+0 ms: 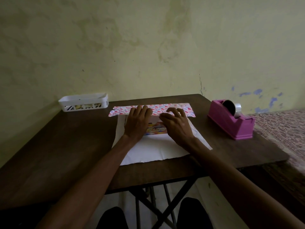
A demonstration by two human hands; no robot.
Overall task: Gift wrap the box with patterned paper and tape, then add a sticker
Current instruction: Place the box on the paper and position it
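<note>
Pressing down, fingers of left hand (137, 121) lie straight on patterned paper (158, 107) folded over box (156, 128) far edge — I see right hand (176, 124) fingers curled, pinching same fold. Box sits centre of table (74, 138) on paper's white underside; pink tape dispenser (231, 123) right, white basket (83, 102) far left.

The colourful box (156, 129) lies on the heart-patterned paper (158, 106), which is white side up, its far edge folded onto the box.
</note>
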